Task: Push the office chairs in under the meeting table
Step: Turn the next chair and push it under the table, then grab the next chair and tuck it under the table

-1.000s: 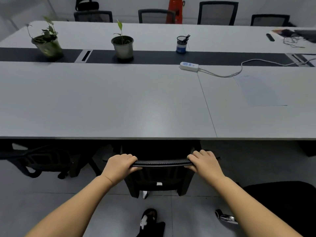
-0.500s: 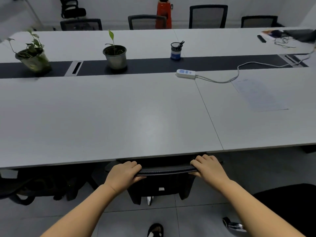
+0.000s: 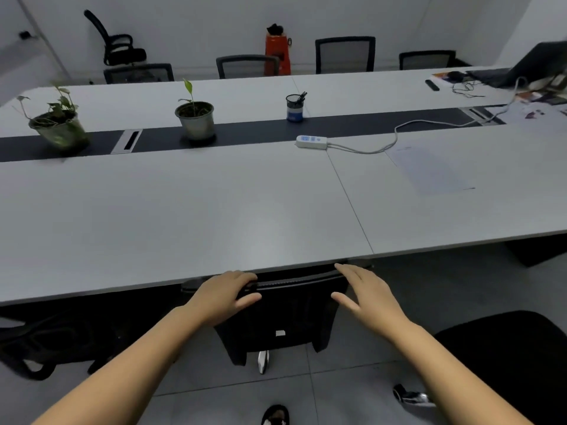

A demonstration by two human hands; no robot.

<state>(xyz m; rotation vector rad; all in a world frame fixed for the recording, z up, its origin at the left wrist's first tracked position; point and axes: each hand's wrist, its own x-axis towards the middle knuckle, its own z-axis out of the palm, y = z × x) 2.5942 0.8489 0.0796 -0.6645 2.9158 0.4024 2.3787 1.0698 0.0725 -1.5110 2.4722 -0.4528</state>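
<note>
A black mesh office chair (image 3: 285, 317) stands pushed in, its backrest top right at the near edge of the long grey meeting table (image 3: 190, 219). My left hand (image 3: 224, 297) rests on the left end of the backrest top, fingers loosely curled over it. My right hand (image 3: 365, 297) is off the chair at the right end of the backrest, fingers spread and holding nothing. Another black chair seat (image 3: 503, 360) sits out on the floor at the lower right. A third dark chair (image 3: 46, 338) is tucked under the table at the left.
On the table are two potted plants (image 3: 59, 124) (image 3: 194, 118), a pen cup (image 3: 295, 107), a white power strip (image 3: 311, 142) with cable, and a sheet of paper (image 3: 429, 170). Several chairs line the far side. A laptop and clutter lie at the far right.
The chair has rolled forward until its backrest meets the table edge. My right hand has let go and opened; my left hand's grip has loosened. The view has tilted up.
</note>
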